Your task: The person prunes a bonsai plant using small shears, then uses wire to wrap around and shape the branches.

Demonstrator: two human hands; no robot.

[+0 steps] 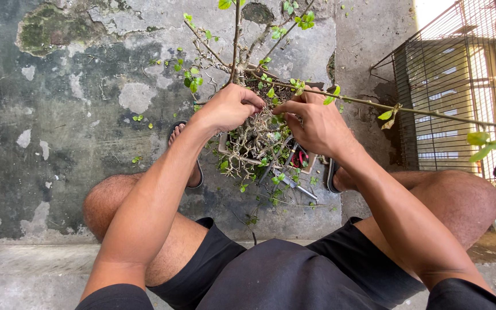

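A small potted tree [236,63] with thin bare branches and sparse green leaves stands in a shallow pot [223,144] on the concrete floor between my feet. My left hand [229,107] is curled over the base of the trunk, fingers pinched on a twig. My right hand [315,123] reaches in from the right, its fingertips pinching at small twigs and leaves close to the left hand's. One long branch [420,110] stretches right over my right hand. What exactly the fingers pinch is too small to tell.
Red-handled pliers [301,158] and a metal tool [297,185] lie on the floor beside the pot. A wire cage [454,74] stands at the right. My sandalled feet [193,172] flank the pot. Fallen leaves dot the stained concrete [70,132].
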